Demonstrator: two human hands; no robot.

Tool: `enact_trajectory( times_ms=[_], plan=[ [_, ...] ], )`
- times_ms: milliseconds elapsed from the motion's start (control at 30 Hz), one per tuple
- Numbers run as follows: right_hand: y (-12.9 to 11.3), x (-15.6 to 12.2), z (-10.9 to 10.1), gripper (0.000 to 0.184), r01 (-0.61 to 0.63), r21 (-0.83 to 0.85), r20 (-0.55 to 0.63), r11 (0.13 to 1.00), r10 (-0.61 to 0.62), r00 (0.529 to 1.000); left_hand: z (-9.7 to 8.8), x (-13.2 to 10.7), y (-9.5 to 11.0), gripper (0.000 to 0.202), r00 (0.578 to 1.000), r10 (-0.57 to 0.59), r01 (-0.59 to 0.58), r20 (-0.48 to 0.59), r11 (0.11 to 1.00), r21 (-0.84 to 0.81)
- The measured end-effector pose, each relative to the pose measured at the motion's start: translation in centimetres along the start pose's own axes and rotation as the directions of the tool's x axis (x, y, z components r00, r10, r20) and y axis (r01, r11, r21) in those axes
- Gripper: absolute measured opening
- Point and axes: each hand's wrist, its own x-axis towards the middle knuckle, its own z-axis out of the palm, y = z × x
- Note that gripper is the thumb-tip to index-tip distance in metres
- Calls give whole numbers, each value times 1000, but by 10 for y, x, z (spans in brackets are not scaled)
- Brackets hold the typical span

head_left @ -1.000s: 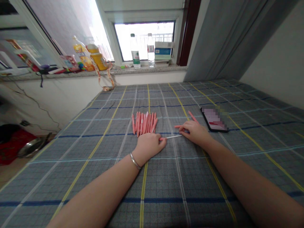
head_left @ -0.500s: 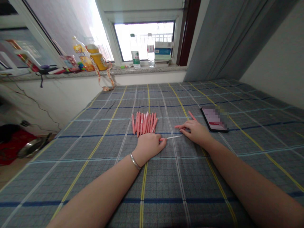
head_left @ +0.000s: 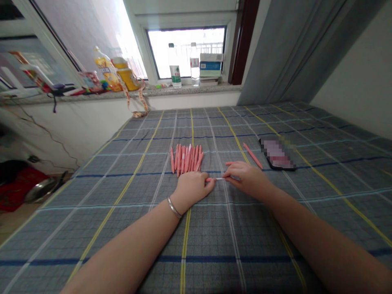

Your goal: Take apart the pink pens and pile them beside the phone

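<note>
My left hand (head_left: 192, 188), with a silver bracelet on its wrist, is closed on the pink end of a thin white pen refill (head_left: 219, 179). The refill points right, and my right hand (head_left: 245, 177) pinches its far end between thumb and finger. A short pink piece (head_left: 230, 163) shows just beyond the right fingers; whether they touch it I cannot tell. Just past my left knuckles lies a row of several pink pens (head_left: 186, 157), side by side. One more pink pen barrel (head_left: 252, 155) rests behind my right hand, slanting toward the phone.
A dark-edged phone (head_left: 278, 154) lies right of the loose barrel. Plaid cloth (head_left: 137, 232) covers the surface beneath. On the windowsill (head_left: 196, 90) stand water bottles (head_left: 175, 67), a yellow cup (head_left: 128, 77) with a strap and stacked boxes (head_left: 210, 65).
My right hand has moved left and toward me, and its fingertips now grip the free end of the refill. The loose pink barrel is more exposed. My left hand stays put.
</note>
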Motion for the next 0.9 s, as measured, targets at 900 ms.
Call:
enact_trajectory(
  times_ms=[900],
  plan=[
    [30, -7, -22, 11, -269, -254, 123, 929, 307, 944, -1, -4, -1, 25, 972, 30, -110, -232, 933, -343]
  ],
)
